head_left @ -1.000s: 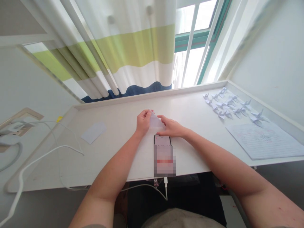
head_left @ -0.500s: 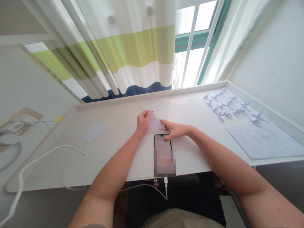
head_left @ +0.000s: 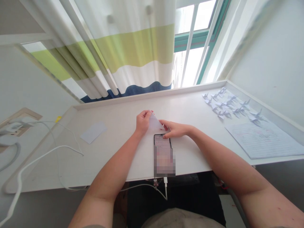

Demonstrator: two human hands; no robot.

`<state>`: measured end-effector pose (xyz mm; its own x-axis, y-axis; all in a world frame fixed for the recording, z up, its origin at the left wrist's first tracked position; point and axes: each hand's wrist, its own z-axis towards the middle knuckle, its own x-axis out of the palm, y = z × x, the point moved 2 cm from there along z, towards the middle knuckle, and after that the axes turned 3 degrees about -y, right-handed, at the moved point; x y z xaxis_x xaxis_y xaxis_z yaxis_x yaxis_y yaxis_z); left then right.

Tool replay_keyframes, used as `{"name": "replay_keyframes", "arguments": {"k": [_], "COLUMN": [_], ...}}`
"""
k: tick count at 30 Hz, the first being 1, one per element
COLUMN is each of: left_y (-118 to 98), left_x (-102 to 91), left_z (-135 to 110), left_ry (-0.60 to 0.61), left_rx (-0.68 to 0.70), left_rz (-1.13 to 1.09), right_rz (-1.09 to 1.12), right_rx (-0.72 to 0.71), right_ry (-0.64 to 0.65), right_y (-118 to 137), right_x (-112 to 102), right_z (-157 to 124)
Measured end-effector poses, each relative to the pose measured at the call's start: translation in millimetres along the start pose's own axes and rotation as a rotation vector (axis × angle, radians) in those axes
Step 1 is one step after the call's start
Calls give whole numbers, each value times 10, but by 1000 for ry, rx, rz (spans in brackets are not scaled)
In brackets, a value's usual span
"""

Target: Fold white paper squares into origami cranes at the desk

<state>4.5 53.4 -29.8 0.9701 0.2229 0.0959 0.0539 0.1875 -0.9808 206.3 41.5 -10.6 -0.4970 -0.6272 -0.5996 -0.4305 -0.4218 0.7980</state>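
Note:
My left hand (head_left: 142, 122) is closed on a folded white sheet of paper (head_left: 155, 122), pinching its upper left side. The paper has a slanted straight edge running down to the right. My right hand (head_left: 177, 129) is open, its fingertips touching the paper's lower right corner. Its thumb reaches apart from the fingers, over the top of a smartphone (head_left: 162, 141). The phone lies on the white desk (head_left: 128, 161) with its screen lit, and the lower part of the screen is blurred out.
Several folded paper cranes (head_left: 228, 106) stand at the back right, behind a stack of written sheets (head_left: 266, 141). Loose white paper pieces (head_left: 93, 132) lie on the left. A white cable (head_left: 47, 154) crosses the left side. A charging plug (head_left: 165, 180) hangs at the phone's lower end.
Both hands and the paper stay nearly in place. The content at the top of the phone's screen looks slightly different, and the view has shifted a little.

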Motion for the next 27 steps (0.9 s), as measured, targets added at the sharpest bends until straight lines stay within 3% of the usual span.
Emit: {"name": "replay_keyframes", "arguments": {"k": [19,27], "left_y": [-9,-11], "left_x": [2,3], "left_z": [-9,-8], "left_ry": [0,0], "left_rx": [15,9], "left_rz": [18,23], "right_rz": [43,174], "right_rx": [-9,-29], "right_ry": [-12,9], "right_y": [5,-34], "right_x": [11,35], "right_z": [21,34]}}
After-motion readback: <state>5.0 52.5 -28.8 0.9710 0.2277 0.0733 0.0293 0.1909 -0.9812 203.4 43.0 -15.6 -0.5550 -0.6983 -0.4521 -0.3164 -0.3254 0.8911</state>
